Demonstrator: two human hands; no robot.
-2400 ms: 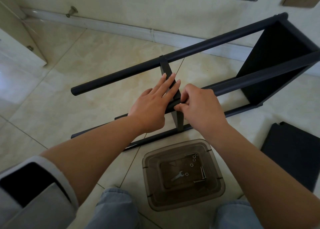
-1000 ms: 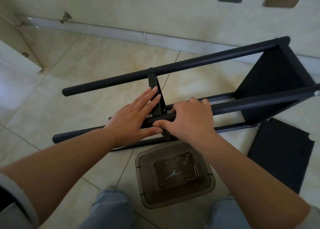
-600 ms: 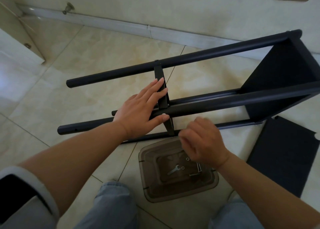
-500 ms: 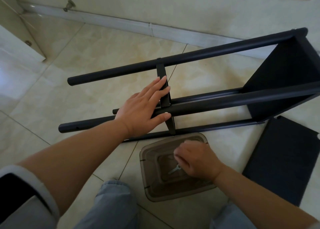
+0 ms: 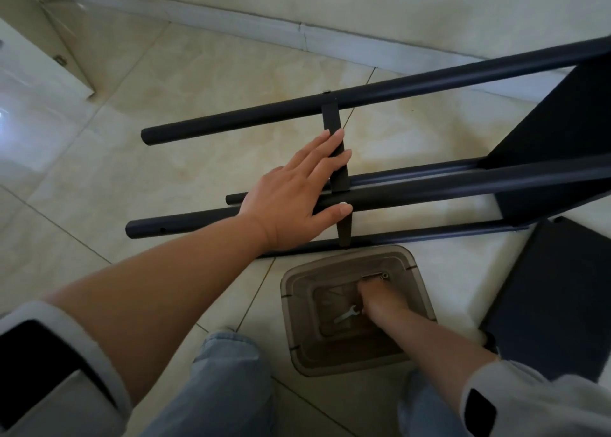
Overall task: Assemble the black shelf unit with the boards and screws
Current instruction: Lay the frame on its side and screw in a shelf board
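Lying on its side across the tiled floor point(image 5: 165, 72), the black shelf unit point(image 5: 429, 188) fills the middle of my view, its round poles running from the left up toward the right. One board point(image 5: 555, 119) is already fixed at the right end between the poles. A narrow black crossbar point(image 5: 332, 119) stands between the far pole and the nearer ones, about midway along.

I see the left hand point(image 5: 294, 198) laid flat against that crossbar and the near upper pole, fingers point(image 5: 327, 152) straight and together, the thumb stretched along the pole; it presses on the frame and clasps nothing.

Just in front of the frame, touching or nearly touching the lowest pole, sits a smoky translucent plastic bin point(image 5: 297, 304) on the floor. The right hand point(image 5: 377, 301) is down inside it, fingers pointing at the far inner wall where a screw point(image 5: 380, 276) or two lie. From here I cannot tell whether the fingertips have pinched anything, as they are tucked under the hand. A small silver wrench point(image 5: 345, 314) lies on the bin bottom just left of that hand.

To the right, a loose black board point(image 5: 555, 291) lies flat on the floor, near the bin and close to the frame's lower right corner. Blue jeans point(image 5: 215, 387) and pale sleeves frame the bottom edge. A white baseboard point(image 5: 231, 23) runs along the wall behind.
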